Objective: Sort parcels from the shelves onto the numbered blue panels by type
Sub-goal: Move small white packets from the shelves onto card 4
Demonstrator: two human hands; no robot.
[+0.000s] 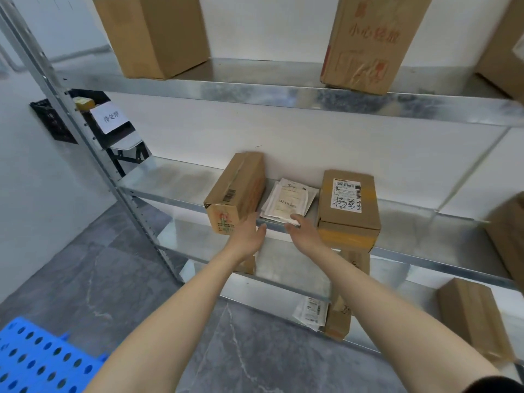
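Note:
A stack of flat white mailer envelopes lies on the middle metal shelf, between a brown carton on the left and a labelled carton on the right. My right hand reaches to the front edge of the envelopes, its fingertips touching the lowest one. My left hand is at the front lower corner of the left carton, fingers straight, beside it. A blue perforated panel shows at the bottom left.
Large cartons stand on the top shelf. Lower shelves hold more boxes and a white envelope. A black crate with a paper sign sits behind the shelf post at left. Grey floor lies below.

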